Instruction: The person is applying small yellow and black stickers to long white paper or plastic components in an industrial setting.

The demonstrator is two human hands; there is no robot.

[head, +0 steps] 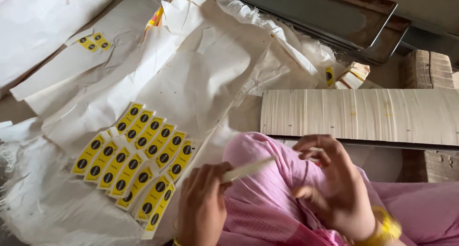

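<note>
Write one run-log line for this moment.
left hand: holds pale strip | right hand: blurred, empty | yellow labels: rows on white paper

Pink garment [267, 198] with a fine dotted weave, yellow bangle [385, 227] on the right wrist, bare forearms

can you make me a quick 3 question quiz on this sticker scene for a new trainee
1. True or false: the left hand pinches a pale strip.
2. The yellow labels with black dots lie on: A) white backing paper B) a metal tray C) the pink cloth.
3. What does the right hand wear at the wrist?

Key
1. True; one end sits between its fingers, over the pink cloth.
2. A.
3. A yellow bangle.
</note>
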